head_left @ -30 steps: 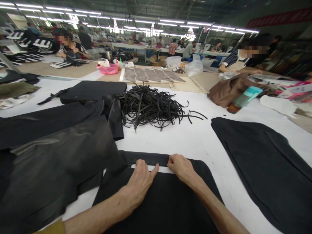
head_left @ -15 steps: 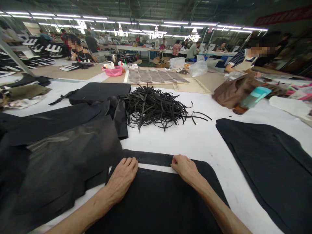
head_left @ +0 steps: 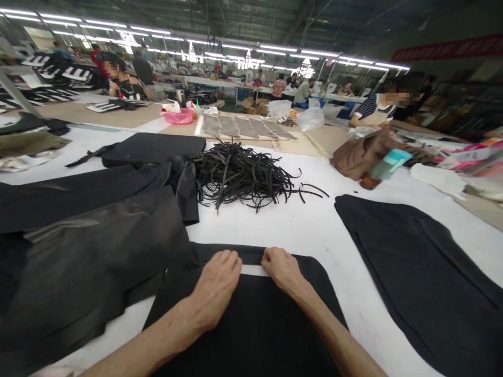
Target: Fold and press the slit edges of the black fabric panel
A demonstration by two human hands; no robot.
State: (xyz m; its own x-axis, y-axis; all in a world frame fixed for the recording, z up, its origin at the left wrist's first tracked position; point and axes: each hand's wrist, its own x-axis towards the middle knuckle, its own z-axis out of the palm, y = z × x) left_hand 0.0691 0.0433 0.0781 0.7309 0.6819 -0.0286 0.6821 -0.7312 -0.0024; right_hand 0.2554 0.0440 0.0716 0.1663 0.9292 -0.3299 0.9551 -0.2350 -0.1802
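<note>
A large black panel [head_left: 259, 324] lies on the white table before me, with a black band [head_left: 251, 255] along its far edge. Between band and panel shows a narrow white gap. My left hand [head_left: 222, 277] is closed on the band, fingers bent over it, left of the middle. On the right, my right hand [head_left: 281, 264] pinches the same band, its fingertips curled. The two hands are a short distance apart. The thumb of my left hand is hidden.
Beyond the panel is a heap of black strips [head_left: 243, 175]. Black sheets [head_left: 98, 256] lie at left, stacked black panels [head_left: 416, 262] at right. Farther off are a bottle [head_left: 383, 168], a brown bag [head_left: 353, 152], a pink basket [head_left: 178, 116] and a person in a striped shirt [head_left: 371, 107].
My left hand has moved right along the band, closer to my right hand. The whole view has shifted, so the table's contents appear farther left.
</note>
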